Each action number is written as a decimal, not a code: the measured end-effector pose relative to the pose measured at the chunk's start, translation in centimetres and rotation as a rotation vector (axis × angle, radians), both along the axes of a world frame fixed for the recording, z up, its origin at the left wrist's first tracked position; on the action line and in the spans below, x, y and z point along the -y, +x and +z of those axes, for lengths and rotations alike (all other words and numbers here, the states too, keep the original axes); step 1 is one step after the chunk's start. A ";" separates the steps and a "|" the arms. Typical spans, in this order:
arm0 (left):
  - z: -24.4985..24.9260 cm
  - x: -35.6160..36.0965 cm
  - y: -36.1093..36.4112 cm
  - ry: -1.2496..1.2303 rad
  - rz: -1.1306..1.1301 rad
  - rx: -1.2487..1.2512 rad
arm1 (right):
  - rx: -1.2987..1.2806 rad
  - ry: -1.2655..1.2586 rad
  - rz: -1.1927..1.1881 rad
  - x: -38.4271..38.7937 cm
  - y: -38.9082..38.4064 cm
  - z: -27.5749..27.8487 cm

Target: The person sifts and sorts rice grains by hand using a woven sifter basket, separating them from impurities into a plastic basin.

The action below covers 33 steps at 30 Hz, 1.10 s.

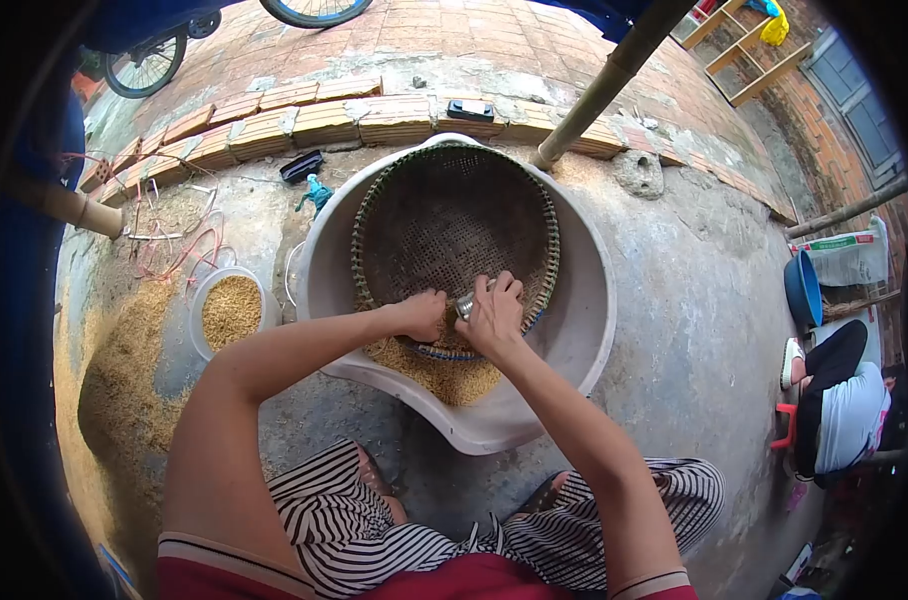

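A round woven bamboo sieve (454, 215) rests tilted inside a large pale plastic basin (589, 330). Golden grain (459, 382) lies in the basin under and in front of the sieve. Over the sieve's near side, my left hand (424, 315) is closed with its fingers curled; what it holds, if anything, is hidden. Close beside it, my right hand (492, 315) grips a small shiny metal container (464, 306), partly covered by the fingers. Both hands are by the sieve's near rim.
At left stands a white bucket (232, 312) of grain, with more grain (129, 380) heaped on the floor. A bamboo pole (599, 90) rises behind the basin near a row of bricks (324, 122). A seated person (842, 415) is at the right, near a blue basin (802, 288).
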<state>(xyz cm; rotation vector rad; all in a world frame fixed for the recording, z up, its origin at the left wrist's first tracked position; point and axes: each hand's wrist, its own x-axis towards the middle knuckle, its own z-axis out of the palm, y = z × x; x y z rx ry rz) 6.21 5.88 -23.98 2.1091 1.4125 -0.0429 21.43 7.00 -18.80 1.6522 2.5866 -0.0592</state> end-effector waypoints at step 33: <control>9.2 3.8 -4.0 -0.171 1.157 0.983 | -1.937 -1.349 -0.464 -5.1 1.9 11.3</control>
